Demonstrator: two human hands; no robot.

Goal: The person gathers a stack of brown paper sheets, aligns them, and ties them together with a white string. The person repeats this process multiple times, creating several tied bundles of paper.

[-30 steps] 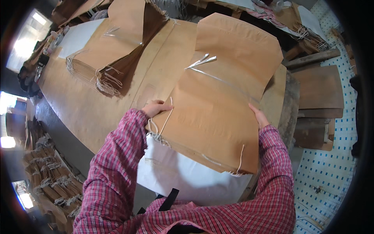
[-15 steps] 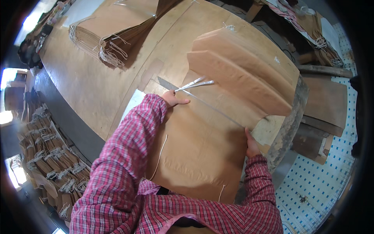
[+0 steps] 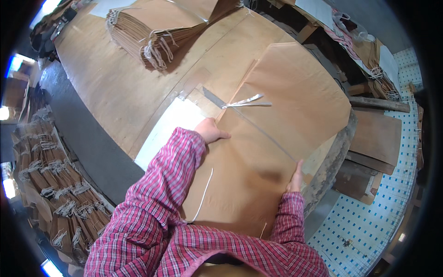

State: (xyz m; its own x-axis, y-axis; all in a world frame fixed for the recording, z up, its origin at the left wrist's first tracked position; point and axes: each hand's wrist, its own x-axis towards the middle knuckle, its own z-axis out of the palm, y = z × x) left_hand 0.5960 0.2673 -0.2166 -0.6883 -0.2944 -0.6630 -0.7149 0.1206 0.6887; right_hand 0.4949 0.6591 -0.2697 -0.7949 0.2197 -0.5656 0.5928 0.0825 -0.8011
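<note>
Plywood covers the long workbench [image 3: 115,87], with blue-dotted floor tiles [image 3: 369,217] showing past its worn right edge. Landmark for everything: the big brown paper sheet [image 3: 272,138] lying across the near right end of the bench.

The left hand [image 3: 210,130] presses flat on the sheet's left edge, fingers together and pointing right, gripping nothing. The right hand [image 3: 295,177] sits at the sheet's lower right edge, fingers extended upward along it; whether the thumb hooks under the paper I cannot tell. Both sleeves are red plaid.

A white cord [image 3: 203,194] trails over the sheet just below the left hand. Silvery tape strips [image 3: 247,101] cross near the sheet's upper fold. Under the sheet's left side a white panel [image 3: 170,124] shows. Well above the sheet, 1 stack of brown bags with string handles [image 3: 157,32] rests on the bench; more bundled bags [image 3: 50,184] stand far to its left, on the floor.

Risks, as I judge them: the sheet's right corner overhangs the bench edge, so uneven pressure could let it slide or crease; the loose cord could get trapped in a fold.
</note>
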